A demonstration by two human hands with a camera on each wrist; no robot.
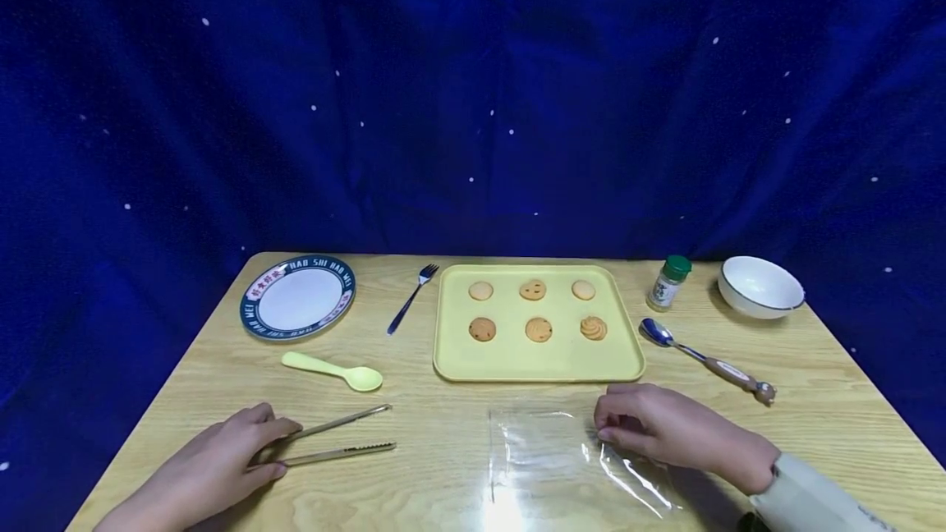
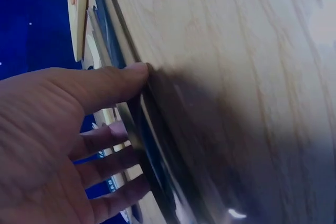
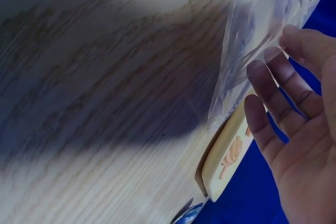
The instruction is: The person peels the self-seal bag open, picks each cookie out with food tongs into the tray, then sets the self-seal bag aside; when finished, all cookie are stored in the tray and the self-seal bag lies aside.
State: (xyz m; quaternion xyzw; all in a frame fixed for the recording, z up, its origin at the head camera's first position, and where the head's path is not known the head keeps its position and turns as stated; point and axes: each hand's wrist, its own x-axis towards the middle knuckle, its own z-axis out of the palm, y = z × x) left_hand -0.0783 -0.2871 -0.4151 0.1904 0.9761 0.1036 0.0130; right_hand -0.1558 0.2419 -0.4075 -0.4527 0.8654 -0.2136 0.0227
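My left hand (image 1: 214, 466) holds metal tongs (image 1: 340, 454) at the near left of the table. The tongs' two arms are spread apart and their tips point right. In the left wrist view the thumb lies on one side of the tongs (image 2: 157, 129) and the fingers on the other. My right hand (image 1: 672, 431) pinches the edge of a clear plastic bag (image 1: 543, 454) between thumb and forefinger. In the right wrist view the bag (image 3: 247, 40) hangs from the fingertips, the other fingers loosely bent. Nothing shows inside the bag.
Beyond the bag lies a yellow tray (image 1: 532, 364) bearing several cookies (image 1: 538, 329). A plate (image 1: 299, 298), a fork (image 1: 411, 300) and a yellow spoon (image 1: 362, 378) lie left; a green-capped shaker (image 1: 668, 286), a white bowl (image 1: 761, 286) and a brown-handled spoon (image 1: 720, 366) are right.
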